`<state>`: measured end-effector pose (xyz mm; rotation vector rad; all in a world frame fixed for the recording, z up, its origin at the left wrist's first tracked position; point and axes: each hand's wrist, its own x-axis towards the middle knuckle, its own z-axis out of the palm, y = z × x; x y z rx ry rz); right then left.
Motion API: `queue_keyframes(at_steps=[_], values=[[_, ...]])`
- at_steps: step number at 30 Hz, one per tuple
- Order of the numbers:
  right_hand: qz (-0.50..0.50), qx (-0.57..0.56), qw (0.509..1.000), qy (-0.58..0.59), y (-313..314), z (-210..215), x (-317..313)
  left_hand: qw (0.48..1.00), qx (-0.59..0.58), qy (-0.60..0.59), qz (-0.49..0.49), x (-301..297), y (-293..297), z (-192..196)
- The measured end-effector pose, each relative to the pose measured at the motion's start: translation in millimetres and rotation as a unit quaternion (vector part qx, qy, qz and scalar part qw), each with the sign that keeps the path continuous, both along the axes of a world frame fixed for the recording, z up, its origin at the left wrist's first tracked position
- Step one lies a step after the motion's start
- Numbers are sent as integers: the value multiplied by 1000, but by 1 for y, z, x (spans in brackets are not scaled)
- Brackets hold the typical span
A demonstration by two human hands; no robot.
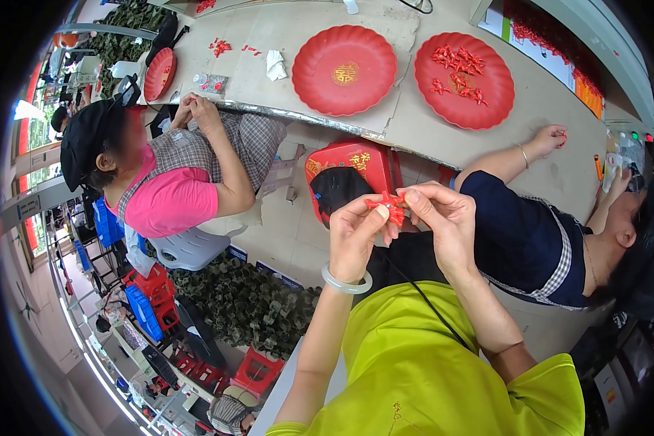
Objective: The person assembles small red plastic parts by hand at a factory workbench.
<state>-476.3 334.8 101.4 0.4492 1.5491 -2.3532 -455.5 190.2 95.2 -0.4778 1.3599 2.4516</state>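
Observation:
A small red plastic figure piece (395,213) with thin limbs is held between my two hands, above my lap. Thumb and fingers of my left hand (354,234) pinch its left side; a pale bracelet circles that wrist. My right hand (443,219) grips the upper right part with thumb and fingertips, covering some of it. Beyond my hands, on the table, lies a scalloped red plate (425,80) bearing several similar red pieces (458,61). To its left, another red plate (312,80) has a gold emblem in its middle.
A person in pink (171,207) sits at the left, and one in dark blue (512,229) at the right. A red stool (363,155) with a black cap (339,187) stands under the table edge. White tissue (275,65) and loose red bits (220,47) lie on the table (261,22).

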Motion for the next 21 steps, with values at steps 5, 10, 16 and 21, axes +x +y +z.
queue_keyframes(at_steps=[5,10,16,21], values=[[16,16,999,41,0,1,6,998,-54,23,-7,4,-3,-2],[2,17,998,53,0,-4,8,996,-78,27,-17,3,-2,-1],[-18,-10,998,58,-3,-4,11,997,-68,40,-22,2,0,3],[-36,0,991,129,-3,-4,15,988,-114,94,-39,0,3,13]])
